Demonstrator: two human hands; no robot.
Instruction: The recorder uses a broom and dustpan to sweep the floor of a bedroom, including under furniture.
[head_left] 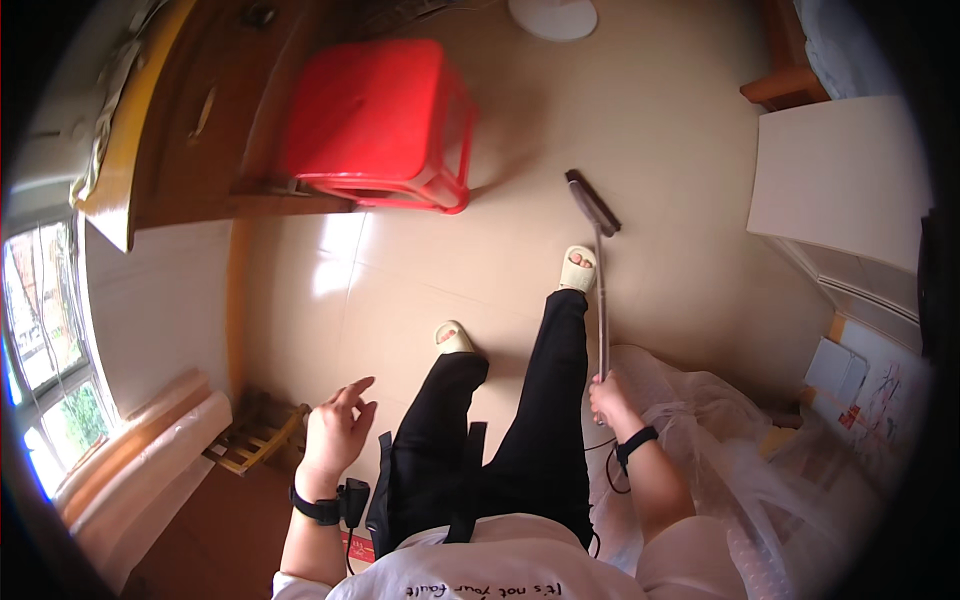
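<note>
- head view: the right hand (612, 400) is wrapped around the broom (602, 310) near the handle's upper end, probably for reach without bending.
- the broom's dark head (594, 204) lies on the floor (400, 270) beyond the right slipper (577, 270); the stick slants just beside that foot, seemingly to keep clear of it.
- the left hand (340, 428) holds nothing, fingers loosely curled, perhaps out for balance.
- a red stool (365, 110) stands by the wooden desk (190, 130), apart from the broom.
</note>
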